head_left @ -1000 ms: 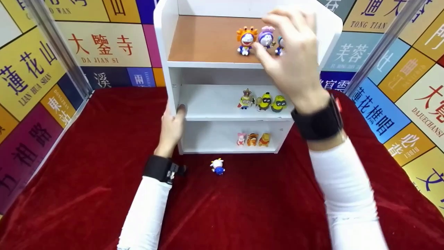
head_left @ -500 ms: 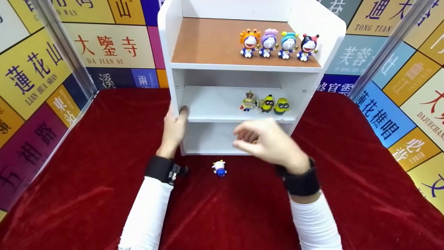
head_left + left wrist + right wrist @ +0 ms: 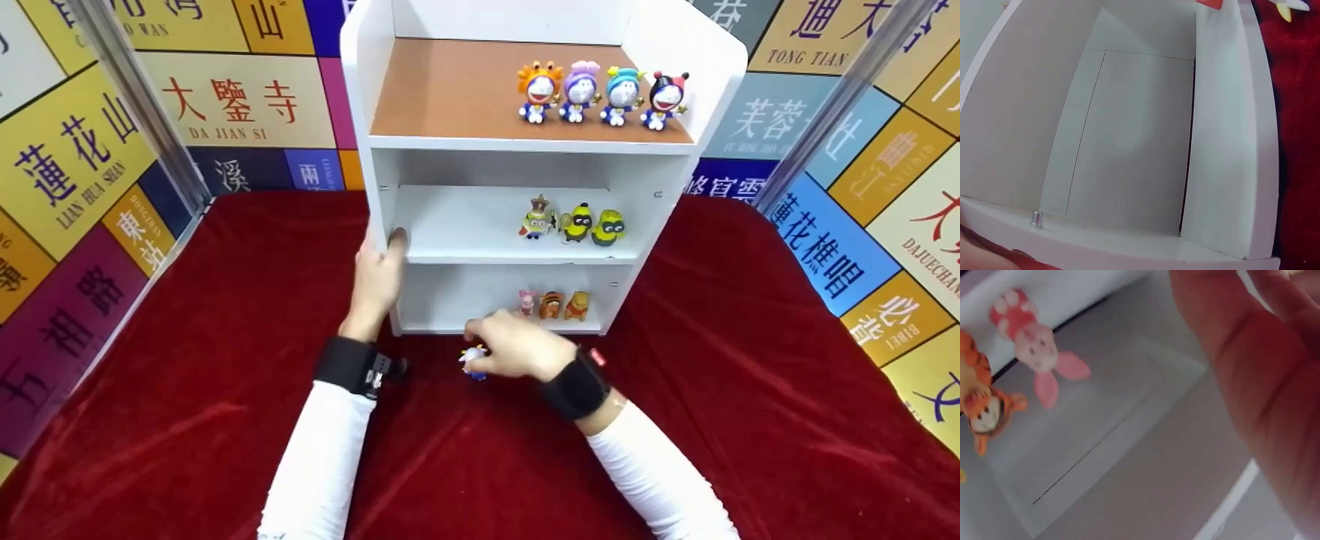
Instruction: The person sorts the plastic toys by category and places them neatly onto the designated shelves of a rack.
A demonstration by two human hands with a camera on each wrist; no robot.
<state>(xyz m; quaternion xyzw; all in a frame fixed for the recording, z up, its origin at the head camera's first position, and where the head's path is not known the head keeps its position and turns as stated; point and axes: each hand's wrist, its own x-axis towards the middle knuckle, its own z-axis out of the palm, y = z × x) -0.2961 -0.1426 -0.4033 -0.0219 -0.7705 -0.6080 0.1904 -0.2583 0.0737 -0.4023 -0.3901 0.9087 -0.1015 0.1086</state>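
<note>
A small white and blue figurine with yellow horns (image 3: 477, 352) lies on the red cloth in front of the shelf, partly covered by my right hand (image 3: 521, 346). My right thumb and fingers are spread apart around it; whether they touch it is not clear. My left hand (image 3: 377, 281) grips the left side panel of the white shelf (image 3: 480, 145), thumb on the front edge. In the left wrist view, only a bit of that hand (image 3: 982, 256) shows beside the panel. Pink piglet (image 3: 1036, 346) and orange tiger (image 3: 985, 402) figurines stand near my right hand in its wrist view.
Several costumed figurines (image 3: 580, 94) stand on the brown top shelf, toward the right. Three yellow figurines (image 3: 577, 223) occupy the middle shelf, and a bear figurine (image 3: 577, 306) stands beside the tiger below. Printed panels (image 3: 247, 97) wall in the red cloth (image 3: 225, 420).
My right hand has come down from the top shelf, past the lower shelves, to the horned figurine on the cloth. The left hand stays on the shelf's side panel.
</note>
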